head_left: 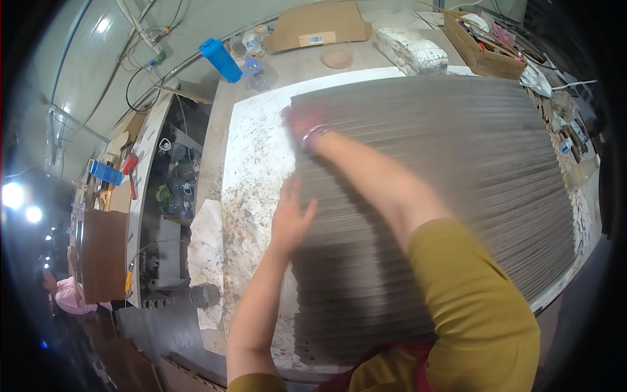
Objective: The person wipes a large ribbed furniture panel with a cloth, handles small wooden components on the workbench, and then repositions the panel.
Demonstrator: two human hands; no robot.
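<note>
A large grey-brown ribbed panel (418,150), or a layer of close-set strips, covers most of the worktop in front of me. My left hand (292,219) rests at its left edge, bare, with fingers stretched and thumb apart. At the panel's far left corner is my right hand (305,125), smeared by motion. Something pinkish-red covers it or lies under it; whether glove or cloth I cannot tell. The fingers of that hand cannot be made out. Beneath the panel, a white board (251,150) with dark specks shows along the left side.
Along the back stand a blue bottle (221,60), a flattened cardboard box (317,26), a white crusted block (411,51) and a box of tools (480,46). Shelving with plastic bottles (176,189) lies left. A person in pink (72,294) is at the far left.
</note>
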